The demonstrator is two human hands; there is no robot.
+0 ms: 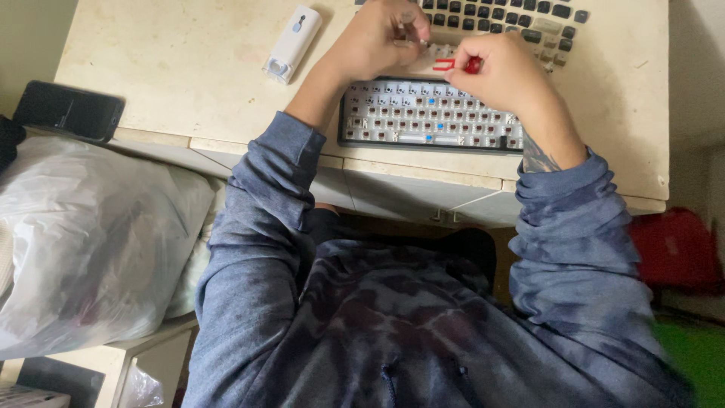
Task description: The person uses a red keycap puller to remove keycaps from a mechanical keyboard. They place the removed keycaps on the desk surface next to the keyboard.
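white oblong plastic case with a small blue mark and a bluish end (292, 44): lies flat on the desk, off to the outer side of the left hand, apart from it, tilted on a diagonal.

large clear-white plastic bag, bulging, contents dim and not readable (87, 242): sits below and well outside the left forearm, on a low white cabinet; what is in it cannot be told.

flat black rectangular device (68, 111): at the desk's near-left corner, above the bag, well apart from either hand.

cream-coloured worn desk top (174, 83): bears everything under the hands.

compact keyboard base with keycaps off, white plate, rows of brown switches and a few blue ones, dark frame (423, 117): lies directly beneath both hands, at the desk's near edge; the right wrist crosses over its right end.

second keyboard with dark and beige keycaps still fitted (513, 19): just beyond the fingertips of both hands, partly hidden by them.

left hand (381, 38): fingers curled together, pinching something small at the tips; what it is cannot be told.

right hand (502, 72): closed in a fist around a small red tool with a red wire loop (453, 65), the loop sticking out toward the left hand, in the gap between the two hands, over the far edge of the bare keyboard.

blue mottled sweatshirt sleeves, pushed up the forearms, fill the foreground.

red soft object (676, 249): on the floor, below and outside the right elbow, blurred.
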